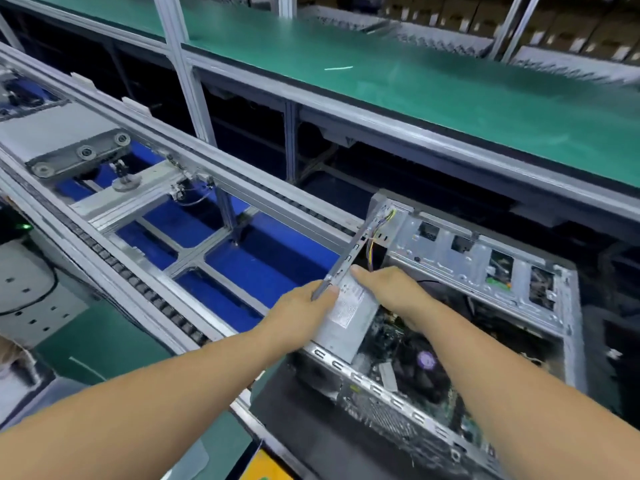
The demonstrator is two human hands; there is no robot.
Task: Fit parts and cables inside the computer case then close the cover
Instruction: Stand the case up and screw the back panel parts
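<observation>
An open computer case (540, 271) lies on its side under both hands. Inside it, below the right wrist, sit a circuit board (408, 362) with a purple-capped fan (426, 360), and coloured cables (377, 233) beyond the fingers. The left hand (301, 306) grips the case's left edge, thumb on a grey labelled box (346, 317) tilted half into the case. The right hand (391, 289) lies on the box's far side, fingers extended. Left of the hands runs a roller conveyor (138, 216); beyond them, a green bench (415, 81).
</observation>
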